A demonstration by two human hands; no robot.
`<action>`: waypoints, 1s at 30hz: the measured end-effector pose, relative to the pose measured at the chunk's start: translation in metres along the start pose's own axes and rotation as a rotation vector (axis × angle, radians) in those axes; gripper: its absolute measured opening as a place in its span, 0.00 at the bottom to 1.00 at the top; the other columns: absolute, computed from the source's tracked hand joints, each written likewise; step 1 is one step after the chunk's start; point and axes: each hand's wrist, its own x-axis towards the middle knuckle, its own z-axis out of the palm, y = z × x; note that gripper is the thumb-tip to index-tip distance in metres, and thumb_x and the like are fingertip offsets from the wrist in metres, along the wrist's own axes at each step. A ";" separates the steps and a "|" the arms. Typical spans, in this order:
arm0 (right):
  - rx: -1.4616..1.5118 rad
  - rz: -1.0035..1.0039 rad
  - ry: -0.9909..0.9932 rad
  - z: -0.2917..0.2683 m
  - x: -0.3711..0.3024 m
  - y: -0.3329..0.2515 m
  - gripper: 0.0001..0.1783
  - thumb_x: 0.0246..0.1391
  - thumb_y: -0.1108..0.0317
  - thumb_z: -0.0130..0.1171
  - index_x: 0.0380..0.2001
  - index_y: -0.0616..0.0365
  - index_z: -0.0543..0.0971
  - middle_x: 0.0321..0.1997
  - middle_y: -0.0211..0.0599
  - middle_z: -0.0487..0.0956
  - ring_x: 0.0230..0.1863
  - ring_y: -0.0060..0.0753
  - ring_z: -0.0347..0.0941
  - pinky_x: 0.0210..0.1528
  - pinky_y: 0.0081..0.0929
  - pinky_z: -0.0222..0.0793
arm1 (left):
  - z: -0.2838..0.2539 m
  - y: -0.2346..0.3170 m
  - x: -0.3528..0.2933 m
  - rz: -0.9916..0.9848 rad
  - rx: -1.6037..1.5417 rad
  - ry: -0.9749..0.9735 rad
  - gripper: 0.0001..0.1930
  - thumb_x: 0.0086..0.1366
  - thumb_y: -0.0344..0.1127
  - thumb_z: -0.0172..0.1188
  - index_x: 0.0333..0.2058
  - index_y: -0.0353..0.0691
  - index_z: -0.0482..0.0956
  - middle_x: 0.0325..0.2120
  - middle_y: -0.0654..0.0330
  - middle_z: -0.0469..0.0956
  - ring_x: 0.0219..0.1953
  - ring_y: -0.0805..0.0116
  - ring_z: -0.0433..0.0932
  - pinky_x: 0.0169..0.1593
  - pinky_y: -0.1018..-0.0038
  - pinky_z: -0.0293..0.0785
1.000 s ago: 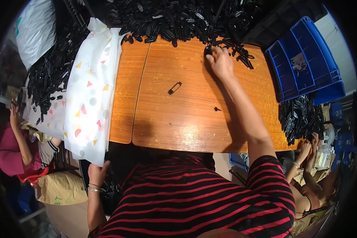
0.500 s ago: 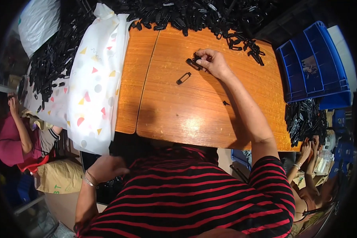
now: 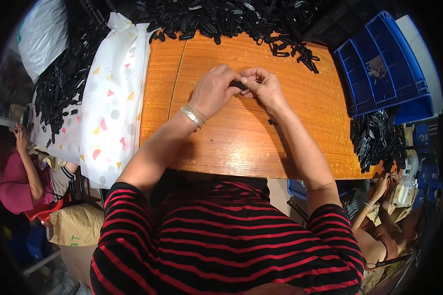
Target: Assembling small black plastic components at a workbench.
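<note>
Above the middle of the orange wooden table (image 3: 221, 142), my two hands meet at a small black plastic part (image 3: 237, 85). My left hand (image 3: 213, 89), with a bracelet at its wrist, pinches the part from the left, and its fingers hide much of it. From the right, the thumb and fingers of my right hand (image 3: 265, 89) close on the same part. A tiny black piece (image 3: 272, 122) lies on the table beside my right wrist.
Black plastic parts (image 3: 216, 19) are heaped along the far edge. White patterned sheeting (image 3: 114, 98) covers the left side. A blue crate (image 3: 384, 69) stands at the right, near another black pile (image 3: 376, 140). Other people work at both sides, and a brown paper bag (image 3: 77, 223) sits lower left.
My left hand has come up from below the table's left front to meet my right hand. My right hand has moved slightly nearer. The loose oblong black frame is no longer visible on the tabletop.
</note>
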 end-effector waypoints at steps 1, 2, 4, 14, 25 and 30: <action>0.018 -0.017 -0.001 -0.003 -0.002 0.001 0.11 0.57 0.72 0.59 0.41 0.67 0.75 0.28 0.33 0.78 0.27 0.21 0.76 0.29 0.17 0.75 | 0.005 -0.001 0.001 0.005 0.001 -0.011 0.11 0.51 0.28 0.66 0.34 0.38 0.76 0.31 0.56 0.75 0.36 0.56 0.75 0.38 0.67 0.72; 0.036 -0.035 -0.006 -0.004 -0.005 0.003 0.11 0.57 0.73 0.59 0.41 0.67 0.75 0.29 0.33 0.78 0.28 0.21 0.77 0.30 0.17 0.75 | 0.009 -0.001 0.001 0.007 0.004 -0.021 0.12 0.50 0.27 0.67 0.33 0.38 0.76 0.30 0.56 0.75 0.35 0.55 0.75 0.37 0.67 0.72; 0.057 -0.032 0.003 -0.006 -0.010 0.004 0.10 0.57 0.73 0.59 0.41 0.67 0.75 0.29 0.34 0.78 0.28 0.21 0.77 0.30 0.17 0.76 | 0.010 -0.002 -0.003 -0.023 -0.009 -0.049 0.11 0.51 0.27 0.66 0.33 0.38 0.75 0.30 0.58 0.76 0.32 0.58 0.76 0.34 0.68 0.72; 0.368 -0.045 0.050 0.022 -0.038 -0.003 0.09 0.59 0.75 0.56 0.42 0.65 0.76 0.31 0.35 0.79 0.29 0.23 0.77 0.31 0.18 0.75 | -0.003 0.006 -0.037 -0.743 -1.074 0.134 0.07 0.66 0.30 0.57 0.39 0.35 0.71 0.31 0.61 0.77 0.29 0.75 0.79 0.28 0.83 0.72; -0.398 -0.120 -0.296 0.019 -0.039 -0.041 0.06 0.56 0.75 0.59 0.38 0.63 0.78 0.24 0.26 0.77 0.24 0.14 0.70 0.27 0.13 0.67 | -0.023 0.004 -0.056 -0.747 -1.221 -0.106 0.14 0.68 0.34 0.55 0.49 0.36 0.71 0.34 0.62 0.78 0.29 0.78 0.78 0.30 0.85 0.72; -0.124 -0.321 0.019 0.034 -0.035 -0.007 0.10 0.53 0.75 0.62 0.39 0.66 0.77 0.28 0.30 0.79 0.27 0.16 0.72 0.31 0.15 0.71 | -0.019 0.022 -0.055 -0.747 -1.433 -0.019 0.13 0.68 0.34 0.55 0.48 0.37 0.71 0.35 0.63 0.79 0.32 0.77 0.78 0.34 0.84 0.74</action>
